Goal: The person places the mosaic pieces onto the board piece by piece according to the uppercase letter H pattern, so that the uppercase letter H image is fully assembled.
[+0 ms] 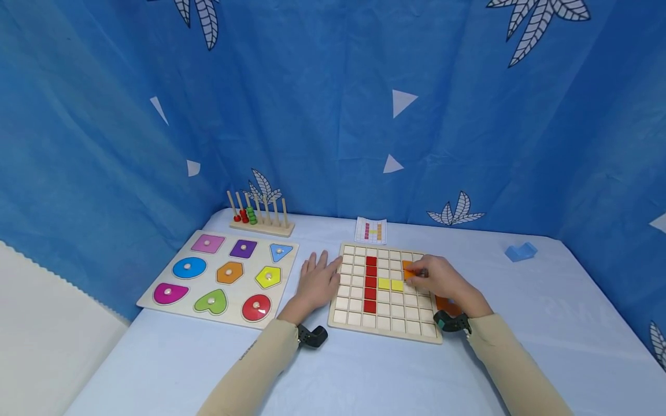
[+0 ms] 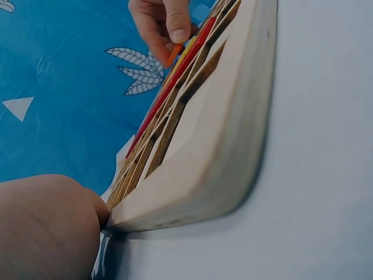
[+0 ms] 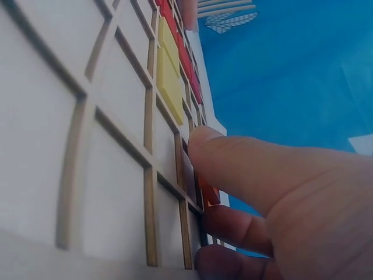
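A wooden grid board lies on the table with a column of red square tiles and two yellow tiles set in its cells. At its upper right, my right hand pinches an orange tile between thumb and fingers, low over the cells. Another orange tile shows just beyond the fingertips, partly hidden by them. My left hand rests beside the board's left edge, fingers straight and fingertips at the rim. In the right wrist view, the thumb covers most of the orange.
Behind the board lies a pattern card. A shape puzzle board sits to the left, with a pegged bead counter behind it. More orange tiles lie under the right wrist. A blue block stands far right.
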{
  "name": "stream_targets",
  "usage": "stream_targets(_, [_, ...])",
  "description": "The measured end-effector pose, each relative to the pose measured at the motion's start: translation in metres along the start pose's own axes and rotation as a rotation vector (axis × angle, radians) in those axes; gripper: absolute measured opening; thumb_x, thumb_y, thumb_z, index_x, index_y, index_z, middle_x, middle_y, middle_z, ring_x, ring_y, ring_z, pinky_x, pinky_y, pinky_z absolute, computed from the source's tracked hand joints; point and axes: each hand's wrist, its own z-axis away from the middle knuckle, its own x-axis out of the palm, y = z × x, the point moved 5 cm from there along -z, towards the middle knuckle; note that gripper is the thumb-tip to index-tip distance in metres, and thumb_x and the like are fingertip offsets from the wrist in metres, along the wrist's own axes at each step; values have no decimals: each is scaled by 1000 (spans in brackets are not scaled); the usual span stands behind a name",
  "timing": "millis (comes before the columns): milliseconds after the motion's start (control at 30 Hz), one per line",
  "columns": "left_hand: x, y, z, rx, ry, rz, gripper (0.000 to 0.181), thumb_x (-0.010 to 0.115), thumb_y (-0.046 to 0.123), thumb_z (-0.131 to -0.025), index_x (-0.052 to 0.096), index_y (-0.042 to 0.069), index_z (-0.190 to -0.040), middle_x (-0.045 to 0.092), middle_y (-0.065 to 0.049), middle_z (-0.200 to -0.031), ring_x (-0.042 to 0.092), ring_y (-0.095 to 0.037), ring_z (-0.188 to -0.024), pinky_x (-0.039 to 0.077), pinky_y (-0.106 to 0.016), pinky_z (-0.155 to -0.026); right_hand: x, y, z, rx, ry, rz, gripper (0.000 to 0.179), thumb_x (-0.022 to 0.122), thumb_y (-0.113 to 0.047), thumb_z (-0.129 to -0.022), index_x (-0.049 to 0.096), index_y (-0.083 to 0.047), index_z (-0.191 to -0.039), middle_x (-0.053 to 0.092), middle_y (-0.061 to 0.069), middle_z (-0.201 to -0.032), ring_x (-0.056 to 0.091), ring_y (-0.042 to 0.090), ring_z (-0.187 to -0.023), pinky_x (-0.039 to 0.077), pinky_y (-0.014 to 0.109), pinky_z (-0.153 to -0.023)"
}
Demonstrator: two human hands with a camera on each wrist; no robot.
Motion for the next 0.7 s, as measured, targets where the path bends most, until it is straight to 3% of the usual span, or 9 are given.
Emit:
stream_targets(267, [1,-2,0,4,4,-4,50,41,30,-106,47,18,-154,28,-22,-167,13,-48,-157,10,-61,-127,5,0,1,11,16,14,36,79,-17,-88,75,-1,-120,69,15,-107,54,21,-88,48,31,-74])
stream_targets(700, [1,-1,2,4,-3,1,50,41,29,-106,46,18,-155,27,-23,-167,12,-48,-157,10,-61,-127,6,1,3,-6,36,18,36,79,-16,-88,74,0,-120,66,9,-94,49,17,-79,39,27,-64])
